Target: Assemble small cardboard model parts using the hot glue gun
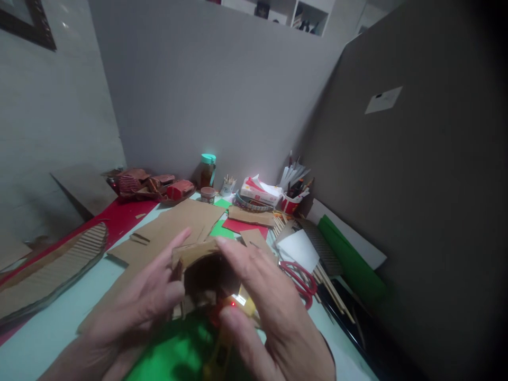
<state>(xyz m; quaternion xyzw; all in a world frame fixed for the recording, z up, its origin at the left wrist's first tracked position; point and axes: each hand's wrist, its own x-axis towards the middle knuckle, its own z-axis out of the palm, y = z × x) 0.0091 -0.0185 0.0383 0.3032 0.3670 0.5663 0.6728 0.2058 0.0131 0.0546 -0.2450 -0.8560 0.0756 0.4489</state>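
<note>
My left hand (148, 299) and my right hand (264, 301) both press on a small arched cardboard piece (198, 254) held between them near the bottom middle. The left fingers grip its left side, the index finger pointing up along the top edge. My right hand's fingers lie over its right side and also touch a yellow tool (244, 304) with a small red light. Green paper (178, 354) lies under the cardboard piece, close to the camera and blurred.
Flat cardboard sheets (178, 222) lie behind the hands. Red-handled scissors (301, 280), wooden sticks (333, 291) and a green roll (349, 259) lie at the right. A jar with a teal lid (207, 170), a tissue pack (260, 191) and a pen cup (291, 200) stand at the back. Corrugated cardboard (51, 270) is left.
</note>
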